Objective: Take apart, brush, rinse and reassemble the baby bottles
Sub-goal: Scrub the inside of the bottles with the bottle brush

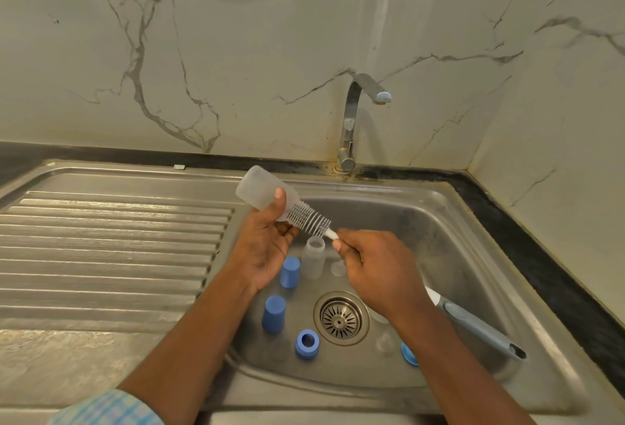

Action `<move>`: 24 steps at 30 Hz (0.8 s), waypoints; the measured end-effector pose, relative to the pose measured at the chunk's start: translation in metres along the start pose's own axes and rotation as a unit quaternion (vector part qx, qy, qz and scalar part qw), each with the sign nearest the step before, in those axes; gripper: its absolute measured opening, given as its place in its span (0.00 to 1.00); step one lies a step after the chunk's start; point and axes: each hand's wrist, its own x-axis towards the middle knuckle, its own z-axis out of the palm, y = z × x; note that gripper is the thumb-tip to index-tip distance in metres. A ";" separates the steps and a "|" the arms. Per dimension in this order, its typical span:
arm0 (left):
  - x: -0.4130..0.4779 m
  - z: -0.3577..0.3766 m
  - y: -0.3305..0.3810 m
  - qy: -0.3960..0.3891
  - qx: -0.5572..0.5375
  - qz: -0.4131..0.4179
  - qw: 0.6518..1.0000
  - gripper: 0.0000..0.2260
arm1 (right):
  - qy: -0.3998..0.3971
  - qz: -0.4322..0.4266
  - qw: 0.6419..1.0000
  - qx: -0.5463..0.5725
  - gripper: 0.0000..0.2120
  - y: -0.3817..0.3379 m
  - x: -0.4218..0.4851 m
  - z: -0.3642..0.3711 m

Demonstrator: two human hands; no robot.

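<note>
Bottle bodies number two: the raised bottle (260, 189) up beyond and left of the drain (341, 318), the standing bottle (313, 259) just beyond it. Blue caps, two: the far cap (290, 271) and the near cap (274, 313), both left of the drain. Blue rings, two: the left ring (306, 343) and the right ring (407, 355) (only half of it shows), both nearer than the drain. One brush (309, 220). One tap (351, 120). Clear teats are too faint to count.

Head-worn wide-angle view, forward and down, close over the sink (439, 221)
</note>
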 end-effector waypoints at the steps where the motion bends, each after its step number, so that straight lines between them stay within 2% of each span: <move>1: 0.001 0.000 0.000 0.007 0.012 0.006 1.000 0.19 | 0.000 -0.002 1.000 -0.006 0.12 -0.002 -0.001 0.001; 5: 0.000 0.002 -0.003 0.009 0.009 -0.014 1.000 0.09 | 0.003 0.040 0.999 0.008 0.15 -0.003 0.003 0.001; 7: -0.001 0.003 -0.003 -0.003 -0.017 -0.033 0.999 0.07 | 0.008 0.051 0.999 0.014 0.15 -0.003 0.004 0.002; 13: -0.003 0.001 -0.008 -0.044 -0.045 -0.051 0.997 0.13 | 0.011 0.093 0.995 0.023 0.16 0.008 0.008 -0.001; 16: -0.002 0.001 -0.007 -0.042 -0.048 -0.037 0.997 0.26 | 0.010 0.079 0.996 0.034 0.20 0.011 0.006 -0.004; 17: -0.001 0.000 -0.006 -0.033 -0.047 -0.025 0.998 0.30 | 0.013 0.070 0.997 0.039 0.20 0.010 0.005 -0.005; 18: 0.000 0.000 -0.006 -0.021 -0.046 -0.014 0.999 0.29 | 0.017 0.059 0.997 0.043 0.20 0.007 0.004 -0.005; 20: 0.002 -0.003 -0.005 0.014 -0.042 0.005 0.999 0.21 | 0.021 0.042 0.998 0.052 0.21 -0.001 0.002 -0.004; 21: 0.003 -0.004 -0.005 0.028 -0.027 0.011 0.999 0.21 | 0.017 0.042 0.998 0.053 0.22 -0.004 0.001 -0.003; 24: 0.005 -0.004 -0.005 0.057 0.023 0.033 0.998 0.33 | -0.001 0.065 0.997 0.031 0.20 -0.005 -0.001 0.001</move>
